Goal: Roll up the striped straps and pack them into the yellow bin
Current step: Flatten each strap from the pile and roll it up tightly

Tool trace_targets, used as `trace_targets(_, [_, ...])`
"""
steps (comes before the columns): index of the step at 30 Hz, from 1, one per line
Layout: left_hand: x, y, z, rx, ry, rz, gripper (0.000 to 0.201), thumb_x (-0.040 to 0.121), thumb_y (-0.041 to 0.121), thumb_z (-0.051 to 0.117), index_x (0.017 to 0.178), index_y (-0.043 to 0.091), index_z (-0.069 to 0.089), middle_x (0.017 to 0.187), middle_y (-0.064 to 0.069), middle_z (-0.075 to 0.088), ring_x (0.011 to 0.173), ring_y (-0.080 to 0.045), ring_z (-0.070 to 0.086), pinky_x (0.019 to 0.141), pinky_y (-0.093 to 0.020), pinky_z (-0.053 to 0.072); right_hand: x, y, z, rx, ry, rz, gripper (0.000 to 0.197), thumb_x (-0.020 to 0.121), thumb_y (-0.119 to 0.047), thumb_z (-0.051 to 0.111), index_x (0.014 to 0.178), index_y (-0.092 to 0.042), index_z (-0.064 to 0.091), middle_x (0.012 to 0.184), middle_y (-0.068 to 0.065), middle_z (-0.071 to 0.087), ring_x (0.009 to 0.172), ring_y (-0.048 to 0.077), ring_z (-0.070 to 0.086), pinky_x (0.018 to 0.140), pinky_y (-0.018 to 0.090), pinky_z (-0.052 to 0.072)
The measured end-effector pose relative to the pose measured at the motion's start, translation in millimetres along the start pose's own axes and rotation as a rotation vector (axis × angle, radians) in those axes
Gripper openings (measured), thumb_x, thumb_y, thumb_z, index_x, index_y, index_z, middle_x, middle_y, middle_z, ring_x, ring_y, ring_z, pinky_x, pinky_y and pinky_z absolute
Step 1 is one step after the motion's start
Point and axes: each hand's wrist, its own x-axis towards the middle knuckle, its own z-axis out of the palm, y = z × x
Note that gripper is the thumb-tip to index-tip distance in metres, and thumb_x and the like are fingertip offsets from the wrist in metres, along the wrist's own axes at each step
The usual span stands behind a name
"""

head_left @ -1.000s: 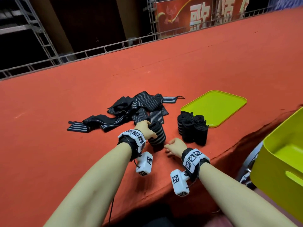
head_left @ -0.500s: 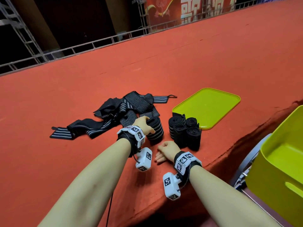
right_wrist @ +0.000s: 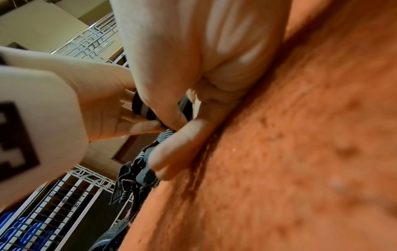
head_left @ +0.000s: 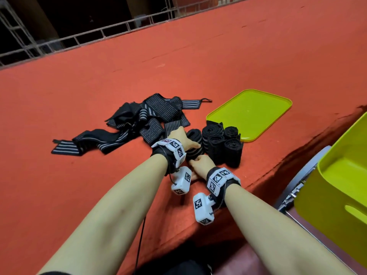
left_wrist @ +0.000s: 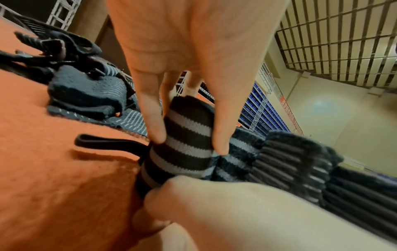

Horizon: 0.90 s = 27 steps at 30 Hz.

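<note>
A rolled black strap with grey stripes (head_left: 195, 144) stands on the red table, touching a group of several rolled straps (head_left: 223, 144). My left hand (head_left: 183, 138) grips the roll from above; its fingers (left_wrist: 153, 122) and thumb pinch the roll's sides (left_wrist: 182, 146). My right hand (head_left: 200, 163) pinches the roll's near lower end, its thumb (right_wrist: 160, 108) over the striped cloth. A thin black loop (left_wrist: 103, 141) trails from the roll onto the table. Unrolled straps (head_left: 139, 124) lie in a heap to the left. The yellow bin (head_left: 337, 195) sits off the table's right edge.
A flat yellow-green tray (head_left: 252, 110) lies just behind the rolled group. The table's front edge (head_left: 264, 171) runs diagonally close to my right wrist. A metal railing (head_left: 99, 34) borders the far side.
My right hand has moved from resting flat on the table up to the base of the roll. The left hand has brought the roll right, against the rolled group.
</note>
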Motion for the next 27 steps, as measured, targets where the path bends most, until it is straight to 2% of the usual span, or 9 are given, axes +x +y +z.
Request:
trace_targets(2, [-0.4,1.5,1.7,-0.008,0.002,-0.014,0.073,0.067,0.048,0.078,0.117,0.006,0.046,0.111,-0.012,0.057,0.100,-0.027,0.055,0.068,-0.032,0.040,1.3,0.5,0.1,0.018,-0.004,0.000,0.042,0.090,-0.019,0.054,0.052,-0.017,0.037,0.054,0.000,0.041,0.052,0.015,0.038,0.049,0.025,0.028])
trace_targets(4, [-1.0,2.0,3.0,-0.040,-0.007,-0.022,0.077,0.068,0.046,0.078,0.124,0.005,0.043,0.116,-0.013,0.056,0.105,-0.029,0.055,0.072,-0.032,0.041,1.6,0.3,0.2,0.031,-0.006,-0.003,0.041,0.090,-0.020,0.053,0.053,-0.019,0.035,0.055,-0.001,0.039,0.051,0.012,0.034,0.047,0.023,0.026])
trace_targets(7, [-2.7,-0.5,5.9,-0.100,-0.029,-0.045,0.079,0.070,0.044,0.078,0.128,0.006,0.041,0.120,-0.012,0.057,0.107,-0.029,0.056,0.078,-0.034,0.044,-0.2,-1.5,1.6,0.012,-0.058,0.006,0.037,0.089,-0.023,0.053,0.055,-0.016,0.039,0.056,0.001,0.044,0.052,0.015,0.039,0.047,0.026,0.027])
trace_targets(10, [-5.4,-1.5,9.4,-0.135,-0.019,-0.068,0.079,0.070,0.043,0.079,0.128,0.006,0.040,0.121,-0.013,0.056,0.108,-0.029,0.056,0.082,-0.036,0.047,-1.3,-3.4,1.6,0.013,-0.097,0.014,0.028,0.087,-0.025,0.053,0.062,-0.014,0.049,0.065,0.006,0.056,0.058,0.019,0.048,0.050,0.027,0.032])
trace_targets(15, [-7.9,3.7,12.9,-0.142,-0.028,-0.110,0.091,0.071,0.047,0.077,0.135,0.001,0.030,0.137,-0.017,0.041,0.121,-0.033,0.048,0.099,-0.045,0.044,-2.3,-3.9,0.6,0.045,-0.082,0.045,0.028,0.086,-0.023,0.053,0.061,-0.012,0.048,0.062,0.006,0.054,0.057,0.021,0.047,0.052,0.027,0.034])
trace_targets(19, [-7.5,2.7,15.2,-0.155,-0.041,-0.123,0.090,0.071,0.050,0.075,0.132,0.001,0.030,0.130,-0.017,0.049,0.116,-0.033,0.051,0.095,-0.043,0.046,-2.1,-4.7,1.7,0.022,-0.082,0.044,0.024,0.086,-0.029,0.053,0.075,-0.009,0.058,0.075,0.010,0.062,0.065,0.025,0.055,0.053,0.027,0.037])
trace_targets(22, [-6.5,2.0,14.7,-0.109,-0.036,-0.135,0.097,0.068,0.057,0.074,0.136,0.002,0.031,0.135,-0.018,0.044,0.126,-0.034,0.041,0.102,-0.044,0.040,-1.3,-4.2,2.3,0.008,-0.077,0.044,0.027,0.086,-0.032,0.053,0.084,-0.007,0.061,0.076,0.009,0.063,0.067,0.025,0.056,0.051,0.027,0.036])
trace_targets(24, [-1.9,0.7,15.2,-0.153,-0.058,-0.124,0.100,0.065,0.059,0.075,0.134,0.001,0.033,0.131,-0.017,0.047,0.121,-0.032,0.047,0.099,-0.043,0.043,0.0,-3.3,2.8,0.004,-0.078,0.046,0.027,0.085,-0.032,0.053,0.087,-0.006,0.062,0.078,0.010,0.063,0.069,0.026,0.057,0.052,0.027,0.037])
trace_targets(27, [4.1,-0.9,15.7,-0.290,-0.068,-0.104,0.102,0.058,0.064,0.076,0.126,-0.005,0.045,0.118,-0.017,0.059,0.101,-0.029,0.061,0.078,-0.037,0.051,0.8,-1.8,3.4,0.008,-0.072,0.049,0.022,0.084,-0.026,0.052,0.071,-0.009,0.055,0.070,0.008,0.059,0.064,0.024,0.053,0.053,0.027,0.037])
